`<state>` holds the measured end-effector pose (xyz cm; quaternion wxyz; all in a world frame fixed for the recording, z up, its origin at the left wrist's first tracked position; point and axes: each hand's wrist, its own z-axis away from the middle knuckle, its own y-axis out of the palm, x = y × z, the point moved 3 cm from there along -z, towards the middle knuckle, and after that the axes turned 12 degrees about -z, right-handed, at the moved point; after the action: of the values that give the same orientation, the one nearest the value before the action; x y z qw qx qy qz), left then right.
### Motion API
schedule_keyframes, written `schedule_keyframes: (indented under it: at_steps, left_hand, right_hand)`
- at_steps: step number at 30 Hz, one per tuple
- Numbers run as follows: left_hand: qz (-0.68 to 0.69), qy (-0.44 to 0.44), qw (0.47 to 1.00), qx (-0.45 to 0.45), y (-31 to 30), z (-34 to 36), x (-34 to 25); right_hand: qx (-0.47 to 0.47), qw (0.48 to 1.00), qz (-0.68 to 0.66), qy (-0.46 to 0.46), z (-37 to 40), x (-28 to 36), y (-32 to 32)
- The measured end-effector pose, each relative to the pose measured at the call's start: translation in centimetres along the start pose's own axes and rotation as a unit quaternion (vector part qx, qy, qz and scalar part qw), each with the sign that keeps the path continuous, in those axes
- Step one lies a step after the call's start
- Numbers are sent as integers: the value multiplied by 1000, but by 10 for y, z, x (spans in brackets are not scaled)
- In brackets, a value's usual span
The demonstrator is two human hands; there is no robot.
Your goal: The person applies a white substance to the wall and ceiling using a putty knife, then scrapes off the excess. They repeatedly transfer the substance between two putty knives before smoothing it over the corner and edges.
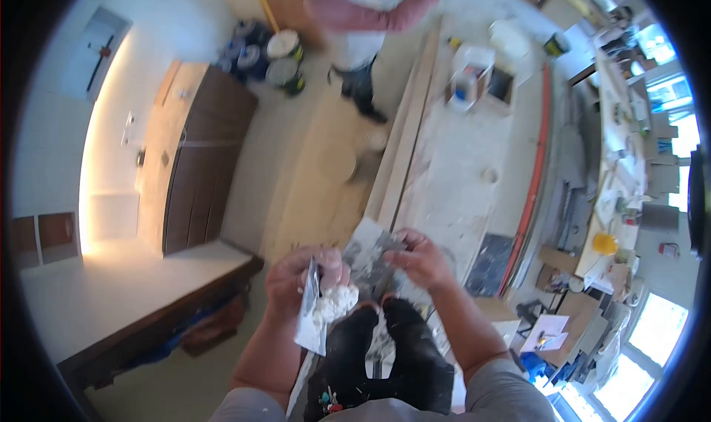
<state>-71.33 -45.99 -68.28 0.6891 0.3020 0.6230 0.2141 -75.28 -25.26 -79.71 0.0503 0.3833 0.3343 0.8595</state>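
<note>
My left hand [305, 272] is closed around a wide putty knife [309, 335], whose pale blade slants down and carries a lump of white putty [337, 303]. In my right hand [422, 260] a second broad blade, a smeared filling knife [366, 238], is gripped by its right side between thumb and fingers. Both knives are above my knees, close together but apart. Grey and white residue marks the right-hand blade. The handles are mostly hidden by my fingers.
A long worktable [452, 178] stretches ahead, with a white box [472, 70] and a red strip [535, 178] along its right side. Another person [363, 15] stands at the far end. Buckets [284, 74] stand by a dark cabinet [211, 148]; a counter [148, 289] is at left.
</note>
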Motion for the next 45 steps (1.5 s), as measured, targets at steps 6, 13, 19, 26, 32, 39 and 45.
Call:
schedule_keyframes:
  at_steps: [6,13,19,26,32,39,45]
  left_hand:
    - [-141,-28,986,78,87,13,-105]
    - [-258,-82,963,-4,148,43,-186]
    - [-110,-93,990,-3,146,65,-195]
    - [-4,-83,995,-48,143,78,-199]
    - [60,-60,996,11,143,80,-209]
    - [94,-65,993,-25,133,82,-203]
    - [-34,-8,977,-211,155,79,-189]
  right_hand:
    - [66,945,-322,-1,86,97,137]
    - [1,987,-135,-90,141,104,184]
    - [-62,993,-64,-76,169,119,211]
    - [25,980,-191,43,200,150,272]
    - [18,976,-205,75,194,148,273]
    - [39,973,-205,100,196,157,285]
    - [18,969,-201,145,201,147,297]
